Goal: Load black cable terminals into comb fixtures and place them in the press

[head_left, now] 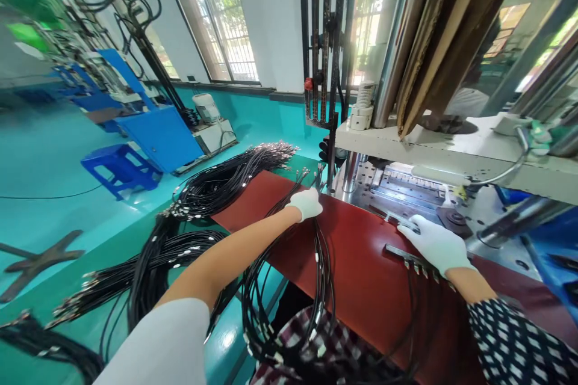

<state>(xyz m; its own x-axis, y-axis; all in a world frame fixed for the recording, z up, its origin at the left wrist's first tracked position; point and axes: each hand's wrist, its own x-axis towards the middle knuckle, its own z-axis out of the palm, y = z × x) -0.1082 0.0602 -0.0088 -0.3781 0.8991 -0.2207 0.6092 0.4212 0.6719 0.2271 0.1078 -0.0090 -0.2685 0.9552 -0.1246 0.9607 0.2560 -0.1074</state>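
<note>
I stand at the red mat point(361, 264) that covers my worktop, and I describe every place from this mat. My left hand point(307, 203), in a white glove, rests on the far left part of the mat and is closed around a bundle of black cables point(321, 264); the bundle runs from this hand over the mat toward me and hangs in loops over the near edge, in front of my checkered clothes. Some thin cable ends with metal tips stand out beyond this hand, toward the far edge of the mat. My right hand point(436, 245), also in a white glove, lies on the right part of the mat with the fingers loosely spread, and it presses on a long metal bar point(409, 257) from which several black wires go down over the mat toward me. I cannot tell if the fingers really grip the bar or only lie on it. Just behind the mat, on its far right side, there is the metal plate of the press machine point(406, 189), lit from inside, with a white slab above it. To the left of the mat, on the green worktop point(135, 228), big heaps of cables point(217, 183) with silver connectors lie spread. Further left of the mat, on the turquoise floor, a blue stool point(120, 168) stands.
</note>
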